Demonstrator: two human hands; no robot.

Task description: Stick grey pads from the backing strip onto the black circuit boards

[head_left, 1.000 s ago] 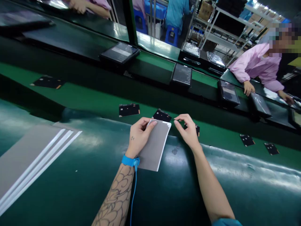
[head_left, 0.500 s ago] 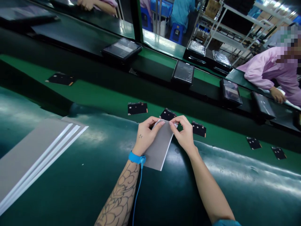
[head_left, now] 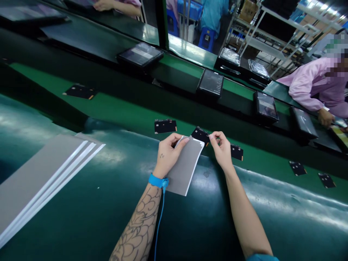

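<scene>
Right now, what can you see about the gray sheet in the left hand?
The gray sheet looks thin, matte and paper-like, with a white right edge and white, stepped-looking patches at its top right corner. It slants over the green table, its top left pinched by the left hand; the right hand is apart from it. I can't tell if it's several layers.

Everything was seen from one camera, worn on the head and pointed forward and down. The gray sheet [head_left: 186, 166] was set near the middle, close by. The left hand [head_left: 168, 152] and right hand [head_left: 223, 150] were seen from above and behind, by the gray sheet. The green strip [head_left: 127, 113] was shown just past the gray sheet, lower on its right, as the view was tipped. The shelves [head_left: 268, 47] were shown far beyond it.
</scene>
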